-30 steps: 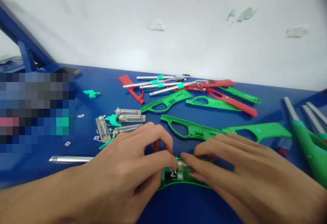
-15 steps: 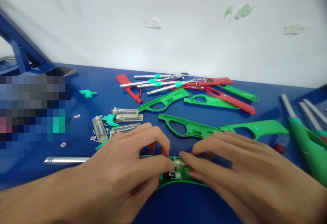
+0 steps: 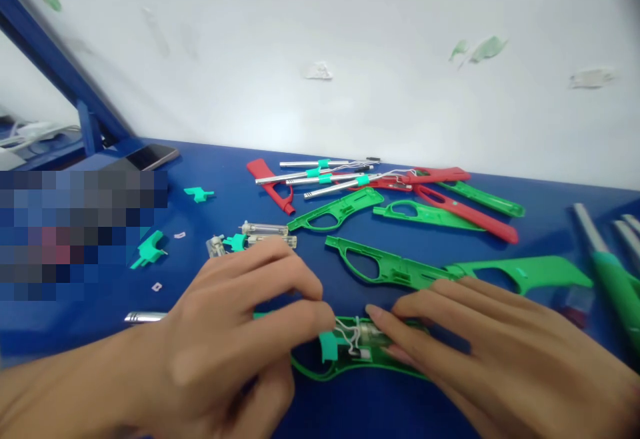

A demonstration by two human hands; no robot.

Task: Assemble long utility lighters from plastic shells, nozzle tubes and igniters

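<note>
A green lighter half-shell (image 3: pixel 325 373) lies open side up on the blue table under both my hands. It holds a teal trigger (image 3: pixel 329 345), a clear fuel tank (image 3: pixel 373 334), a small black-and-white part (image 3: pixel 361 353) and thin white wires (image 3: pixel 351 333). My left hand (image 3: pixel 240 332) is closed, thumb and forefinger pinched where the wires run under its fingertips. Beyond that hand pokes a metal tube (image 3: pixel 145 317), its middle hidden. My right hand (image 3: pixel 465 339) grips the shell's handle end, fingertips against the tank.
Further back lie green half-shells (image 3: pixel 390 265), red half-shells (image 3: pixel 465 215) and metal tubes with wires (image 3: pixel 335 185). Clear tanks (image 3: pixel 265 229) and teal triggers (image 3: pixel 150 249) are at left, near a phone (image 3: pixel 153 156). Green lighters (image 3: pixel 613 279) lie at right, before a white wall (image 3: pixel 380 112).
My left fingertips have shifted left along the shell, uncovering the teal trigger and white wires. My right hand stays on the handle end. The view has moved slightly.
</note>
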